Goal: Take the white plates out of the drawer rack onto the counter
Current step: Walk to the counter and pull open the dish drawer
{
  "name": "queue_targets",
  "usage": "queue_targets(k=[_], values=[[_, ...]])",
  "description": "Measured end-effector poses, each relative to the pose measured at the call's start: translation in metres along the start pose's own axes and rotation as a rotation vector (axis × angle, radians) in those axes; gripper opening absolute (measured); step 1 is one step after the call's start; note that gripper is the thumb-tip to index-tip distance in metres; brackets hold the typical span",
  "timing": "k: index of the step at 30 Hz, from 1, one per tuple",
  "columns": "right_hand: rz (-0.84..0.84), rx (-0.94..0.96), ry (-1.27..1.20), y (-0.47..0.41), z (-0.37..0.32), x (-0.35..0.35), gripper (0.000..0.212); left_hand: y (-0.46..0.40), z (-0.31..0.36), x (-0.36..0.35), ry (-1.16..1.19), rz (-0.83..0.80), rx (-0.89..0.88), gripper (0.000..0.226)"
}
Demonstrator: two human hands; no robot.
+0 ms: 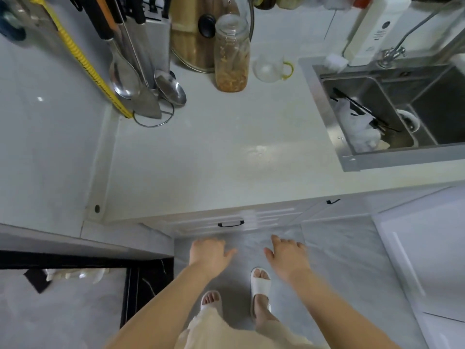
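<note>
The white drawer front (pixel 251 217) under the counter (pixel 214 152) is closed; its black handle (pixel 231 224) shows near the middle. No white plates or rack are visible. My left hand (pixel 210 253) reaches forward below the handle, fingers relaxed and holding nothing. My right hand (pixel 286 253) reaches forward beside it, fingers spread, also holding nothing. Both hands are a little short of the drawer front, over the floor.
A glass jar (pixel 231 54), a pot lid (pixel 211 34), a small glass cup (pixel 270 68) and a utensil stand (pixel 141 79) line the counter's back. A steel sink (pixel 392 109) lies at right. A second handle (pixel 332 201) marks the neighbouring cabinet. My slippered feet (pixel 260 285) stand below.
</note>
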State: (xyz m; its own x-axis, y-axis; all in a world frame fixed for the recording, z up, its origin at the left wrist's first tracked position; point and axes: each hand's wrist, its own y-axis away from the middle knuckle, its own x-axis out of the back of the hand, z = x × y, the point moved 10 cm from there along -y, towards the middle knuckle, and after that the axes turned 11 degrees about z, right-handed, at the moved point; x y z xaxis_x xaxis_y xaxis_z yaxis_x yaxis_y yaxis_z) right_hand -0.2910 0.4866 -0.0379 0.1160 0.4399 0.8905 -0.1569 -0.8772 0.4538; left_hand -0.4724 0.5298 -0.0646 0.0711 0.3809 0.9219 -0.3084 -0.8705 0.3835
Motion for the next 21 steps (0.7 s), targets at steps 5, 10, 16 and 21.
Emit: queue_targets(k=[5, 10, 16, 21], values=[[-0.017, 0.146, -0.067, -0.026, 0.009, -0.001, 0.048, -0.017, 0.021, -0.006, 0.04, -0.016, 0.085, 0.059], [0.016, 0.308, -0.154, -0.053, 0.001, 0.002, 0.059, -0.027, 0.026, -0.008, 0.219, 0.017, 0.217, 0.056], [0.014, 0.468, -0.15, -0.064, -0.021, -0.005, 0.068, -0.034, 0.034, -0.006, 0.331, 0.025, 0.205, 0.069], [0.102, 0.578, -0.092, -0.07, -0.046, 0.0, 0.065, -0.046, 0.031, -0.01, 0.191, 0.002, 0.115, 0.071]])
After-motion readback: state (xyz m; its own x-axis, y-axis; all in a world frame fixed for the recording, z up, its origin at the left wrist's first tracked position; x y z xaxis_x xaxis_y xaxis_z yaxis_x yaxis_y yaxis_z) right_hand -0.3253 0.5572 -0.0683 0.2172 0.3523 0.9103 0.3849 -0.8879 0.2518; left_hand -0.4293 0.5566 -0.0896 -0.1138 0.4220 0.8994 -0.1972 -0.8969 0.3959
